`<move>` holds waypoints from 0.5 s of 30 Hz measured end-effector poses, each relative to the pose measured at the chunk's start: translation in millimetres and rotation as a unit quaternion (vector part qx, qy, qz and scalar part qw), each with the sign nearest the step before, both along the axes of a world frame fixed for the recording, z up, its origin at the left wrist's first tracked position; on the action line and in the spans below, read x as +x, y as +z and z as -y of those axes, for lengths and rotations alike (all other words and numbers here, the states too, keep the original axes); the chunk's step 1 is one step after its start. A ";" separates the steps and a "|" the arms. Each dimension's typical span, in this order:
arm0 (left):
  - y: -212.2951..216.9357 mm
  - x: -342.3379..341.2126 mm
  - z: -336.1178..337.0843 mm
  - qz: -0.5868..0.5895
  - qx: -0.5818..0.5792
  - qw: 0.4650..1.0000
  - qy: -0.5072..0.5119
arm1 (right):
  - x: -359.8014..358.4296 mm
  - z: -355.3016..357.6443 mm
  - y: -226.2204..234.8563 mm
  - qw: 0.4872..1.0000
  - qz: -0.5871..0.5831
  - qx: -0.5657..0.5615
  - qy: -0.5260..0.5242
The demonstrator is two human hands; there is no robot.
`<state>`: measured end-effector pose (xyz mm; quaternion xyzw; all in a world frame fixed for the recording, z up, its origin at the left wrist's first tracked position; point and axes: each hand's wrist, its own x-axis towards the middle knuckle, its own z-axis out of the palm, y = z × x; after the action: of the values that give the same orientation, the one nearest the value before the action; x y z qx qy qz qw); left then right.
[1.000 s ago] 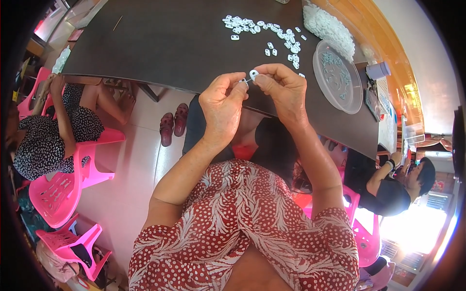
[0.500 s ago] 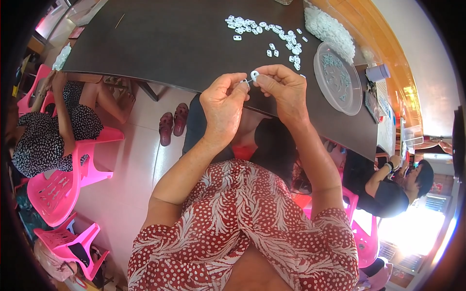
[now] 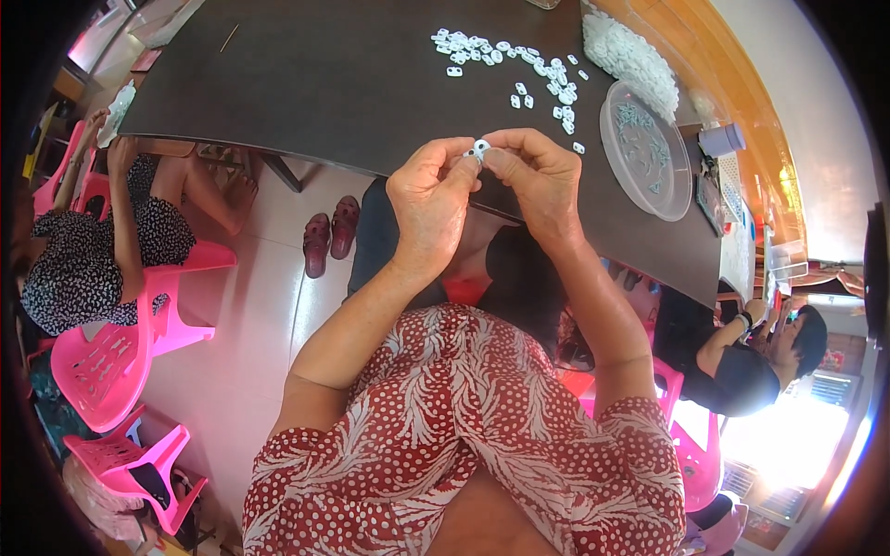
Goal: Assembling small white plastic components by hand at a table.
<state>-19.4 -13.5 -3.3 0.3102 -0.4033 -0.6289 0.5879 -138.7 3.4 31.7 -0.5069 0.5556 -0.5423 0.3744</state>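
Observation:
My left hand and my right hand meet just over the table's near edge, thumbs and fingertips pinched. Between them sits a small white plastic piece, rounded with a dark hole, gripped by my right fingertips. My left fingertips press against its left side, closed on a small thin piece that is mostly hidden now. Further up the dark table lie loose white two-holed pieces in a scattered group. One stray white piece lies just right of my right hand.
Right of the hands stands a round clear tray with small grey-green parts. Behind it is a heap of white pieces in a clear bag or box. A seated person is at left, another person at right. Pink chairs stand around.
My two hands have come closer together; the white piece in my right fingers has moved left against my left fingertips. The thin piece between them is now mostly covered.

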 end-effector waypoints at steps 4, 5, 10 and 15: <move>3.2 -0.6 -0.9 -0.042 0.032 0.998 -0.026 | -2.0 -2.6 -3.8 0.995 -0.093 -0.018 -0.024; 1.9 -0.8 0.0 -0.044 0.035 0.998 -0.034 | -2.2 -2.0 -6.0 0.992 -0.117 -0.043 -0.025; 4.7 -0.2 2.9 -0.050 0.055 0.996 -0.043 | -0.9 -3.2 -7.6 0.973 -0.207 -0.101 -0.026; 5.9 1.5 5.4 -0.062 0.049 0.996 -0.052 | -0.6 -4.9 -12.5 0.961 -0.234 -0.146 -0.018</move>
<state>-17.8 -18.9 2.6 0.2777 -0.3503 -0.6957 0.5623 -139.3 8.3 19.2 -0.6589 0.5513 -0.4906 0.1460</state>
